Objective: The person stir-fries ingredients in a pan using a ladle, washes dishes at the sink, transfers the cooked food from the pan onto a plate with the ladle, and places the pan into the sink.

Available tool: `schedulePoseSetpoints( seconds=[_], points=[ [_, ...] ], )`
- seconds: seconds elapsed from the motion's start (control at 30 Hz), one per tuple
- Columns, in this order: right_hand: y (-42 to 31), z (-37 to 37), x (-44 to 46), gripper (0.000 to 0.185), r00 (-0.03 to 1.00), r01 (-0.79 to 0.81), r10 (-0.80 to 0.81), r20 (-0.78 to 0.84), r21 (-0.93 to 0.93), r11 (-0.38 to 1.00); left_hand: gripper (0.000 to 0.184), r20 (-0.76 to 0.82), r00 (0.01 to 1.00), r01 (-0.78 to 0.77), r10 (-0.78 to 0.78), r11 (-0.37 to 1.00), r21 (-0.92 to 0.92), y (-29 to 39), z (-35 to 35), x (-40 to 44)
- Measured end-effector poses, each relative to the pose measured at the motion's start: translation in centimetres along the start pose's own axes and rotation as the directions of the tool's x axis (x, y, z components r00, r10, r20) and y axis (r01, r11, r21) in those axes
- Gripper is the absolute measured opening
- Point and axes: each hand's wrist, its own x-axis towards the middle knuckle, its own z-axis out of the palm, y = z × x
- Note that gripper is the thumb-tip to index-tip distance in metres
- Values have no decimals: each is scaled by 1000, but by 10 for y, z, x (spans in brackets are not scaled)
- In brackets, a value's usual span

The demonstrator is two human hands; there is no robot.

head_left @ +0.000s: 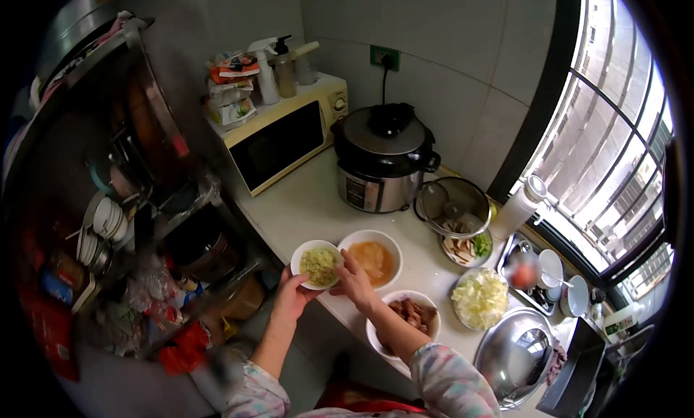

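Note:
A small white bowl point(297, 256) of pale yellow-green minced food point(318, 266) is held up at the counter's front edge. My left hand point(290, 295) is closed on its lower left side, thumb near the rim. Against the right side of the same bowl are the fingers of my right hand point(354, 279). Just behind that hand, a larger white bowl point(396, 253) holds orange liquid with pale pieces in it point(372, 263). Under my right forearm is a white bowl point(373, 338) of brown meat pieces point(412, 313), partly covered by the arm.
A pressure cooker point(383, 158) and a cream microwave point(282, 140) stand at the back. To the right are a glass lid point(455, 201), a plate of sliced food and greens point(468, 248), chopped cabbage point(480, 298) and a shiny metal lid or basin point(506, 360). Cluttered shelves point(181, 273) line the left.

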Motion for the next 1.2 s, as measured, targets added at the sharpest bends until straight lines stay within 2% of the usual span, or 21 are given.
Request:
schedulePoseSetpoints(
  seconds=[0.17, 0.27, 0.33, 0.4, 0.47, 0.5, 0.53, 0.6, 0.67, 0.7, 0.73, 0.77, 0.8, 0.87, 0.9, 0.93, 0.97, 1.0, 1.07, 1.13, 1.2],
  points=[
    [37, 38, 58, 66, 990, 85, -80, -112, 44, 995, 49, -66, 997, 34, -38, 997, -66, 9, -37, 70],
    [35, 35, 55, 67, 998, -40, 34, -55, -111, 993, 48, -120, 990, 60, -70, 994, -87, -1, -46, 96],
    [28, 33, 40, 60, 997, -15, -1, -77, -209, 978, 49, -145, 982, 107, -118, 991, -82, -14, -56, 113],
    [52, 22, 33, 53, 984, 135, -167, -57, -369, 920, 49, -22, 993, 111, -116, 981, -157, -31, -81, 133],
    [28, 16, -5, 47, 985, 159, -171, -22, -281, 946, 45, 6, 997, 76, -76, 990, -115, -29, -75, 137],
    [25, 12, -23, 45, 891, 403, -450, -53, -361, 841, 43, -11, 998, 59, -59, 998, -19, -24, -74, 136],
    [28, 2, -39, 43, 856, 441, -512, -77, -407, 799, 41, -41, 999, 32, -28, 994, 105, -19, -70, 135],
    [-8, -21, -108, 44, 926, 316, -360, -116, -289, 904, 38, -128, 983, -58, 129, 891, 451, -8, -60, 125],
    [-28, -57, -184, 46, 890, 331, -410, -200, -335, 882, 35, -147, 925, -158, 351, 706, 690, -16, -21, 86],
    [9, -81, -200, 48, 629, 516, -741, -235, -587, 624, 30, -50, 817, -404, 574, 633, 660, -37, 12, 45],
    [17, -105, -242, 47, 529, 496, -790, -310, -643, 584, 32, 70, 635, -652, 769, 486, 582, -50, 50, -4],
    [27, -122, -286, 47, 592, 390, -680, -432, -586, 711, 34, -59, 701, -536, 711, 579, 614, -61, 87, -50],
    [37, -138, -331, 47, 645, 285, -551, -530, -502, 817, 36, 86, 760, -572, 644, 600, 560, -74, 131, -115],
    [67, -166, -418, 44, 536, 192, -523, -663, -508, 840, 37, 364, 698, -709, 617, 522, 474, -124, 210, -223],
    [90, -177, -453, 40, 483, 144, -544, -686, -551, 822, 38, 333, 860, -511, 388, 670, 539, -149, 222, -245],
    [97, -185, -504, 38, 390, 89, -606, -694, -626, 774, 38, 368, 846, -531, 385, 666, 524, -184, 237, -275],
    [99, -192, -544, 36, 377, -28, -522, -765, -573, 819, 32, 400, 916, -248, 0, 785, 568, -216, 253, -296],
    [99, -196, -585, 33, 281, -109, -490, -825, -535, 838, 27, 500, 858, -196, -122, 821, 537, -261, 266, -329],
    [103, -210, -661, 32, 122, -136, -484, -866, -498, 856, 18, 670, 657, -49, -346, 867, 496, -337, 290, -402],
    [104, -220, -722, 32, 6, -120, -417, -909, -415, 902, 19, 741, 482, 0, -468, 845, 534, -376, 307, -466],
    [115, -226, -771, 32, -84, -99, -354, -932, -345, 933, 21, 696, 396, 26, -599, 765, 644, -405, 326, -522]
  ],
)
